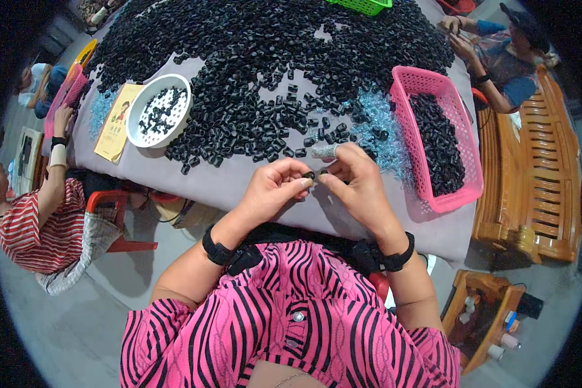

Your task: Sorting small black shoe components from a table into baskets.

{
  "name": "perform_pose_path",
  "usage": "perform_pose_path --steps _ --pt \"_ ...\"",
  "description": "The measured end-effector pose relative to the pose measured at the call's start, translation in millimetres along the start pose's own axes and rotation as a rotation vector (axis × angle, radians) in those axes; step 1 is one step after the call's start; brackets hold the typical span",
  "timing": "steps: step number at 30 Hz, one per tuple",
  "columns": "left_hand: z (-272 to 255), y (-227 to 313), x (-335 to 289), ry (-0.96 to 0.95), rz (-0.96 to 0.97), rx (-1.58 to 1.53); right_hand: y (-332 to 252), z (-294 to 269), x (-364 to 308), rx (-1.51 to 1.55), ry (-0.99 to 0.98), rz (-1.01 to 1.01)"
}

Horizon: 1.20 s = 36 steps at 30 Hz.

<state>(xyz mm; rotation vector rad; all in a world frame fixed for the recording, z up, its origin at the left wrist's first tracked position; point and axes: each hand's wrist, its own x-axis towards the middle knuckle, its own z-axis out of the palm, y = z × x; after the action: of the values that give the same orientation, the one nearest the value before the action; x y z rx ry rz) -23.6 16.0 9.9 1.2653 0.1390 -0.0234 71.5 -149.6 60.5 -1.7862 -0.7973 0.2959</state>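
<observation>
Over the near edge of the cloth-covered table, my left hand [271,191] pinches a small black plastic part [308,175] between thumb and fingertips. My right hand [359,187] is closed close beside it, its thumb and forefinger pressed on something small and dark that I cannot make out. A silvery wrap [325,152] covers one of its fingers. Just beyond both hands spreads a big heap of similar black parts [239,123]. Small clear bluish pieces [385,139] lie piled to the right of my right hand.
A pink basket [475,171] of black parts stands at the right. On the left are a white colander [133,123] and a yellow booklet [113,136]. A green basket [368,6] sits far back. People work at both sides; a wooden bench [549,168] is at right.
</observation>
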Motion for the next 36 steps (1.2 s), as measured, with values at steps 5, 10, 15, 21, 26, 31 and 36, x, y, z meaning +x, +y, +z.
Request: perform_pose_path --steps 5,10,15,21,26,31,36 --pt "1.0 -0.6 -0.5 0.026 -0.005 -0.046 -2.9 -1.3 0.1 -0.004 -0.083 0.086" --pt "1.9 1.0 -1.5 0.032 -0.003 -0.069 -3.1 0.4 0.0 0.062 -0.065 0.085" --pt "1.2 -1.4 -0.5 0.019 0.008 -0.072 -1.8 2.8 -1.5 0.066 -0.042 0.039" --pt "1.4 -3.0 -0.4 0.011 0.028 -0.047 -9.3 4.6 -1.2 -0.149 -0.085 -0.04" --pt "0.6 -3.2 2.9 -0.01 0.024 0.018 -17.4 6.7 0.5 -0.473 -0.107 -0.351" --pt "7.0 6.3 5.3 -0.015 0.023 0.03 -26.5 1.2 0.3 -0.429 -0.095 -0.307" --pt "17.3 18.2 10.0 -0.054 -0.034 -0.005 -29.5 -11.0 2.2 -0.33 -0.064 -0.194"
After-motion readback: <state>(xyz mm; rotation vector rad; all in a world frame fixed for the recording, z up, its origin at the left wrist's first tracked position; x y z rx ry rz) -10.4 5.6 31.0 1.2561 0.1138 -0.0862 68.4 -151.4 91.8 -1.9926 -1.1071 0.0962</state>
